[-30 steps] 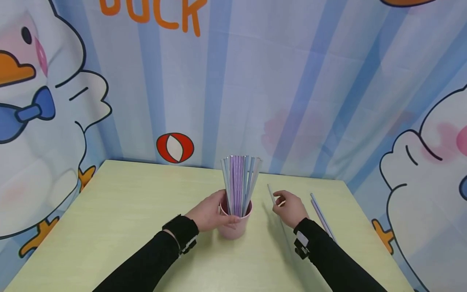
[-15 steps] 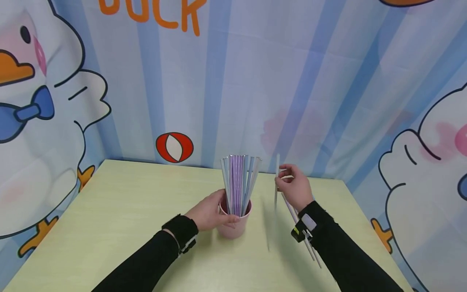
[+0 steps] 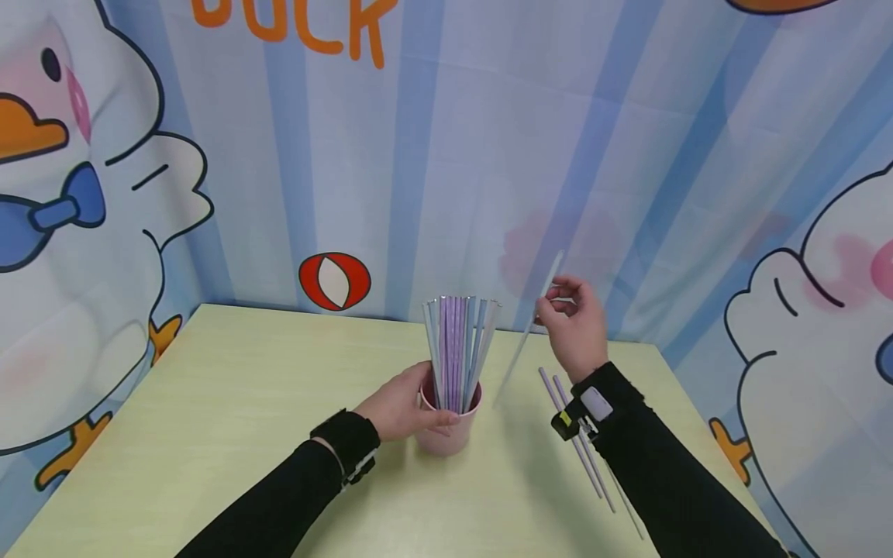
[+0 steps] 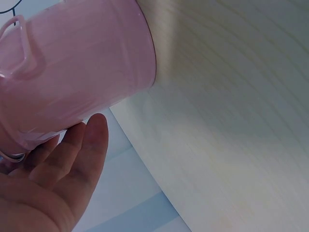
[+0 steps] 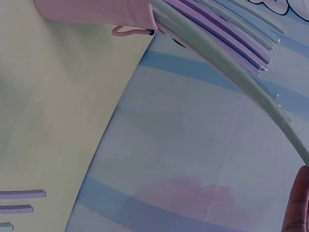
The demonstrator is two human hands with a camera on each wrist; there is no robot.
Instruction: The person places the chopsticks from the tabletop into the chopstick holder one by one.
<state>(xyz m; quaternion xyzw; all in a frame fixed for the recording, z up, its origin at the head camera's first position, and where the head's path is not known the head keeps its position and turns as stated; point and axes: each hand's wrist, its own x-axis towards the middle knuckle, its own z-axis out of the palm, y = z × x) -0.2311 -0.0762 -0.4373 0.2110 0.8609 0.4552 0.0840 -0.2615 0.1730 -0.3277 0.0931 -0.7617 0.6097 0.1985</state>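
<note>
My left hand (image 3: 405, 407) grips a small pink bucket (image 3: 446, 443) near its rim, thumb across the front. Several clear, bluish and purple straws (image 3: 455, 349) stand upright in it, fanning out a little at the top. In the left wrist view, fingers (image 4: 89, 157) lie along the bucket's side, below a small looped ear (image 4: 23, 46). To the right, my right hand (image 3: 577, 329) is raised and pinches one pale, translucent straw (image 3: 518, 353), which slants down-left toward the bucket. The right wrist view has this straw (image 5: 227, 70) crossing in front of the bucketed ones.
On the pale wooden table (image 3: 244, 387), two purple straws (image 3: 584, 465) and a whitish one (image 3: 631, 515) lie beside and partly under my right forearm. Behind the table's back edge hangs a blue-striped cloth (image 3: 474, 155) printed with cartoon ducks.
My right hand has risen and moved slightly right with the pale straw, which now leans with its lower end toward the bucket. The left hand and bucket have stayed put.
</note>
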